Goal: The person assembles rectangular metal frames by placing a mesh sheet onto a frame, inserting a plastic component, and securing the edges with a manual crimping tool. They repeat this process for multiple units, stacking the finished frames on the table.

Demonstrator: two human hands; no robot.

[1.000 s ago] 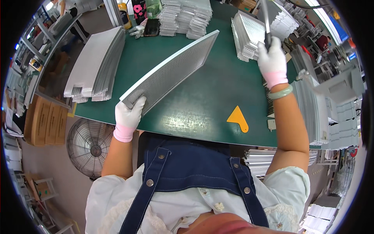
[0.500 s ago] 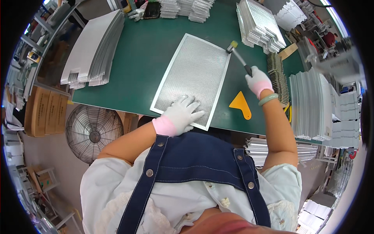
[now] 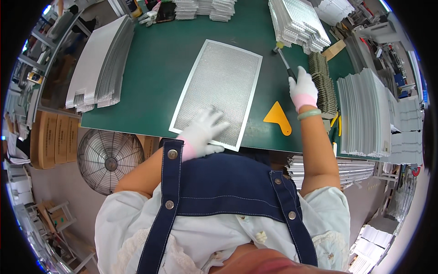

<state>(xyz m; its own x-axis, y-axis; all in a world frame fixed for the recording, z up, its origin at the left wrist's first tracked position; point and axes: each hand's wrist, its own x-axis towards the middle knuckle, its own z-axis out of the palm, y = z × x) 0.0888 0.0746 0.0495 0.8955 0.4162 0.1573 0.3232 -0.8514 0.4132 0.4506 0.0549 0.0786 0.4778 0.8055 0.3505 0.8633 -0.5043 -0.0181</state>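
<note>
A silver mesh panel with a pale metal frame [image 3: 222, 86] lies at a slant on the green work table [image 3: 155, 77]. My left hand [image 3: 203, 132], in a white glove with a pink cuff, is over its near left corner, fingers spread and slightly blurred. To the panel's right is a small hammer [image 3: 286, 61] with a yellowish face and a dark grip, its head toward the far side. My right hand [image 3: 303, 86], gloved alike, is at the grip's end with fingers stretched and loosened around it. A yellow triangular scraper [image 3: 277, 119] lies nearer me.
Stacked silver sheets stand at left [image 3: 98, 64] and far right [image 3: 301, 25]. A row of small grey-brown pieces [image 3: 322, 86] and upright white frames [image 3: 365, 114] line the right side. Yellow-handled pliers [image 3: 336, 123] lie between them. Below the table's left edge stands a fan [image 3: 111, 162].
The hammer has moved from the panel's right edge toward the far right stack. My right hand has loosened its fingers from the grip. My left hand stays at the panel's near corner.
</note>
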